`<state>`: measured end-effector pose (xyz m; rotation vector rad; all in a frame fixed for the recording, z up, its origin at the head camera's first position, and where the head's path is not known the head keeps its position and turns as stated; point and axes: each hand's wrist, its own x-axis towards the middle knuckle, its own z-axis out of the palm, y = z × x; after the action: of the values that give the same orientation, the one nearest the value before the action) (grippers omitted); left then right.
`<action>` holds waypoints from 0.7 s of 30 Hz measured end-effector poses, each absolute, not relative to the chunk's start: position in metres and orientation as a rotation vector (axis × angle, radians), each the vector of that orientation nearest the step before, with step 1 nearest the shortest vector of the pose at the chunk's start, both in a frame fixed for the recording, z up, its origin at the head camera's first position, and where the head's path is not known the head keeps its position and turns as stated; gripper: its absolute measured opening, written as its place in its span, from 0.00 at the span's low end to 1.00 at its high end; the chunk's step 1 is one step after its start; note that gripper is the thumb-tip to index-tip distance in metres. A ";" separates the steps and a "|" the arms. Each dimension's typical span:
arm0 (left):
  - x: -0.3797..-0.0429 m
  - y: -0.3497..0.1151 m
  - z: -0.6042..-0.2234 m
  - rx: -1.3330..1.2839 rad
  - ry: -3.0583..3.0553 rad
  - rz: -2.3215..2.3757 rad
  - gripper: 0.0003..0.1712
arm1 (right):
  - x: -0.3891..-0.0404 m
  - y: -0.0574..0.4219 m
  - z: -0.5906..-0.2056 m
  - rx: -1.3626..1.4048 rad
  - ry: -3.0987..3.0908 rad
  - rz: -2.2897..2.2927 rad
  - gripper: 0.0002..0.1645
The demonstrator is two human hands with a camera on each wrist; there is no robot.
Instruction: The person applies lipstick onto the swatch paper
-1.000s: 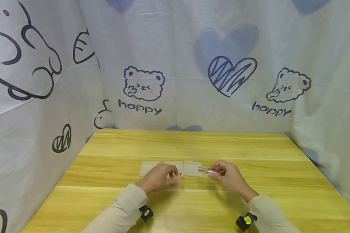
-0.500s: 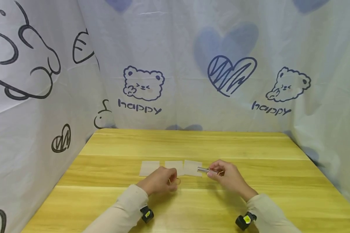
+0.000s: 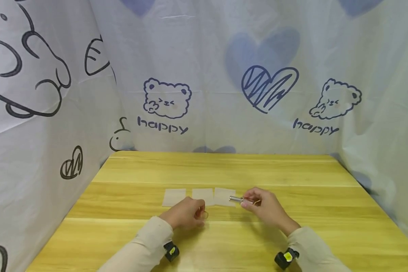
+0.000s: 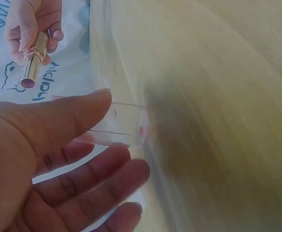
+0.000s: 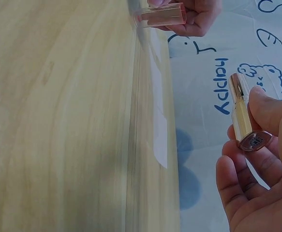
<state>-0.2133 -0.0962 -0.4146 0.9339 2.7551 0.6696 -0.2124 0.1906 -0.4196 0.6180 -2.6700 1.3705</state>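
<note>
My left hand (image 3: pixel 187 213) pinches a clear, pink-tinted lipstick cap (image 4: pixel 126 118) between thumb and fingers. In the left wrist view the cap lies sideways, its far end beyond the thumb tip. My right hand (image 3: pixel 268 207) holds a gold lipstick tube (image 5: pixel 242 111) between thumb and fingers. The tube's shiny metal end (image 3: pixel 236 198) points left toward the other hand, while its base carries a small dark label in the right wrist view. Cap and tube are apart, with a gap of table between the hands.
Three pale square sheets (image 3: pixel 224 196) lie in a row on the yellow wooden table (image 3: pixel 278 170), just beyond the hands. The left hand overlaps part of the row in the head view. A white printed curtain (image 3: pixel 204 132) stands behind the table and along its sides.
My left hand has drawn slightly back toward me with the cap, whose angle has turned in the fingers. The right hand and lipstick tube stay nearly where they were.
</note>
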 end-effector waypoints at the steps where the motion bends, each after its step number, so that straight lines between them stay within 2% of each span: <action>1: -0.213 -0.096 -0.415 0.927 2.754 0.668 0.15 | -0.212 0.191 -0.420 0.614 -2.671 1.369 0.09; 12: -0.212 -0.095 -0.415 0.852 2.740 0.617 0.15 | -0.210 0.190 -0.416 0.635 -2.677 1.380 0.11; 21: -0.210 -0.096 -0.410 0.774 2.680 0.620 0.19 | -0.208 0.187 -0.415 0.637 -2.674 1.387 0.10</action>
<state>-0.2105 -0.0962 -0.4102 0.7743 2.6798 0.6196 -0.2083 0.1866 -0.4145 0.6365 -2.6736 1.3874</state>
